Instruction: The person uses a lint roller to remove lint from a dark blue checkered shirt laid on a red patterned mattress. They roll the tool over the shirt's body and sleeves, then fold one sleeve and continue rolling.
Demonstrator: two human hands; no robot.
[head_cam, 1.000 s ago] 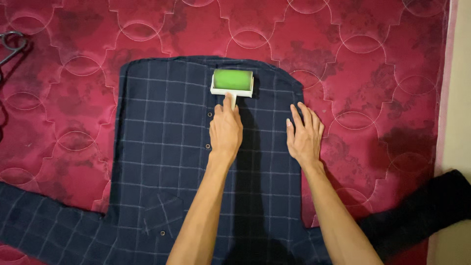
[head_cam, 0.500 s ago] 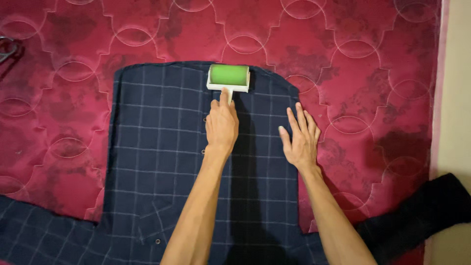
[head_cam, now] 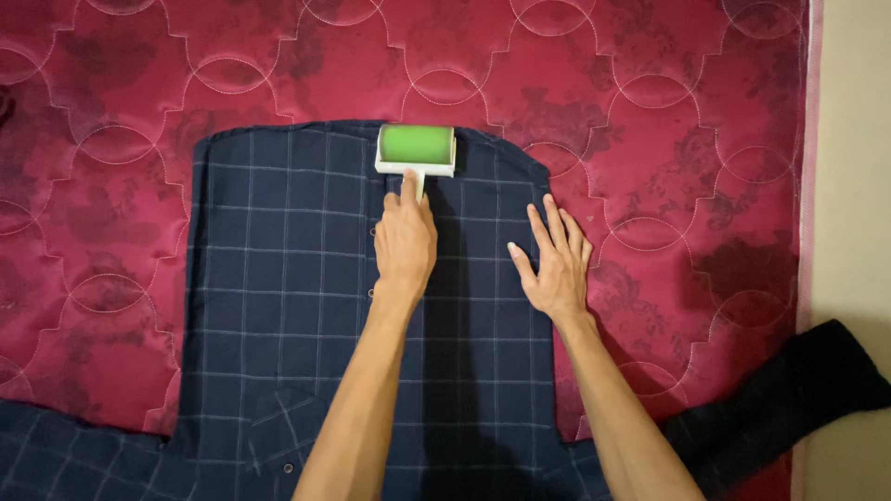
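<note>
Shirt: navy check, spread flat on the red mattress.
Left hand: on the shirt's middle, fingers clenched round the roller handle.
Roller: green, at the shirt's top hem, touching the cloth.
Right hand: fingers released, splayed flat on the shirt's right edge.
Progress: roller sits at the hem; cleaned extent cannot be told.

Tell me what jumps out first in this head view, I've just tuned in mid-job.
The bright green lint roller stands out most, sitting at the top edge of a navy checked shirt spread flat on a crimson quilted mattress. The left hand grips the roller's white handle, while the right hand presses flat, fingers spread, on the shirt's right side. A dark garment lies at the lower right.
</note>
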